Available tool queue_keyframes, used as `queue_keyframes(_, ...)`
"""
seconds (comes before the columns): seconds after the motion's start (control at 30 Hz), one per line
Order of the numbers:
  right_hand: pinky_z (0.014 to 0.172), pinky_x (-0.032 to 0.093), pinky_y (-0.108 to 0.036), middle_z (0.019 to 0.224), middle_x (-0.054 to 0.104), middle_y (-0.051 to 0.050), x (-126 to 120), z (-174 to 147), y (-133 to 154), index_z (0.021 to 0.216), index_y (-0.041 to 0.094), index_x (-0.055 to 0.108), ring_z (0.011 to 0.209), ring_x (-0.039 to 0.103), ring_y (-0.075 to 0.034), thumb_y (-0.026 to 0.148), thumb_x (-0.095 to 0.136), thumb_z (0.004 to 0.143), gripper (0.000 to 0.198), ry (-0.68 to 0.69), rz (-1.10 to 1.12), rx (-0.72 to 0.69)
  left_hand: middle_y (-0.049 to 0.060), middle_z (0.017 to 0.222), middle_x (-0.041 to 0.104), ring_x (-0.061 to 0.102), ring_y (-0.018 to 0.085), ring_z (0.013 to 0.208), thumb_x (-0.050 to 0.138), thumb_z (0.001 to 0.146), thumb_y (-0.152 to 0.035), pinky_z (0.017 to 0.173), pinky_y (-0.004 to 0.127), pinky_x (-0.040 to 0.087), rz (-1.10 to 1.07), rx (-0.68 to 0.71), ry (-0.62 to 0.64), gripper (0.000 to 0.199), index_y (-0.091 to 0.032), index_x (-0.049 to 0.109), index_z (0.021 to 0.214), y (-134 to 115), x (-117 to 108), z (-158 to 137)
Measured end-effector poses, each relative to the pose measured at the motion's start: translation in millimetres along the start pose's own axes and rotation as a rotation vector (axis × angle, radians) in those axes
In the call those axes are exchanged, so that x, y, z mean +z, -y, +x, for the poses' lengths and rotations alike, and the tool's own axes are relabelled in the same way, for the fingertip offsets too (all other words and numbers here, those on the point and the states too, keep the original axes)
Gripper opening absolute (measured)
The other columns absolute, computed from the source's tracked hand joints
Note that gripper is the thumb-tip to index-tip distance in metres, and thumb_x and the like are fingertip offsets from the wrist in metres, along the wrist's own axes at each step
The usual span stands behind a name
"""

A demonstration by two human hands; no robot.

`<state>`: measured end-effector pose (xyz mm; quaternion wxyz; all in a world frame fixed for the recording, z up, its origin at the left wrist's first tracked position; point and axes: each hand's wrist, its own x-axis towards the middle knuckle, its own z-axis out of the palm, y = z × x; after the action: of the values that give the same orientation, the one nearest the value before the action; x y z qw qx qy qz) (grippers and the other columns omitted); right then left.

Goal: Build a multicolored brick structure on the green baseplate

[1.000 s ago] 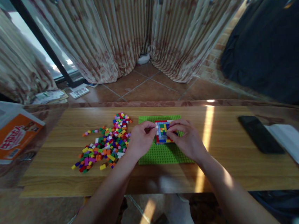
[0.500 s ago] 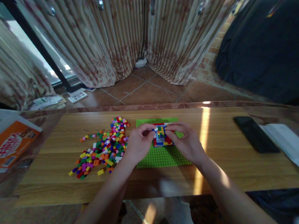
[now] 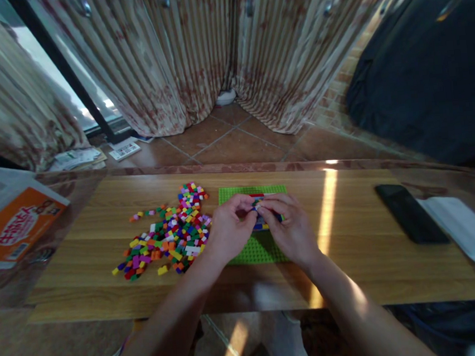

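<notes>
On the wooden table lies a green studded baseplate [image 3: 255,250], and a low toy-brick build [image 3: 261,226] with red, white and blue edges sits on it. My left hand [image 3: 232,229] is closed in a pinch above the build's left side. My right hand [image 3: 291,226] pinches from the other side, and the fingertips of both meet over the middle. A small pale toy brick [image 3: 258,206] shows between them, partly covered by the fingers. Most of the build is hidden beneath my hands.
Left of the baseplate spreads a loose pile of coloured bricks [image 3: 175,237]. A black phone [image 3: 411,214] and a white box-like sheet [image 3: 462,223] lie at the right. An orange-labelled plastic container [image 3: 23,221] stands by the left end, and curtains [image 3: 193,64] hang beyond the table.
My hands have come closer together, fingertips now meeting, and they cover more of the build. The whole view has shifted slightly.
</notes>
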<state>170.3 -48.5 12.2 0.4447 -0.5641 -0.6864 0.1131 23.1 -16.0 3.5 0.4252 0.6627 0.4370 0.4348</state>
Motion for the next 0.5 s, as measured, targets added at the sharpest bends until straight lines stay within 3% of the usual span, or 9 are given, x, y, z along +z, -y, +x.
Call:
queue_keyframes(0.37,0.084,0.049,-0.041,0.092,0.07,-0.006,-20,8,-11,0.088,0.023,0.073,0.091,0.06,-0.023,0.025,0.057,0.091,0.016,-0.085,-0.179,-0.038,0.002,0.078,0.07,0.064,0.013,0.069,0.062,0.076,-0.012,0.068,0.025,0.052,-0.042,-0.119,-0.085,0.012,-0.016,0.067,0.085,-4,-3,5)
queue_keyframes(0.5,0.083,0.05,-0.04,0.093,0.07,-0.007,-26,8,-22,0.089,0.021,0.073,0.09,0.06,-0.023,0.024,0.055,0.093,0.018,-0.008,-0.211,-0.071,0.002,0.079,0.072,0.065,0.013,0.072,0.059,0.076,-0.009,0.071,0.025,0.052,-0.009,-0.109,-0.111,0.012,-0.015,0.068,0.083,-4,-9,9)
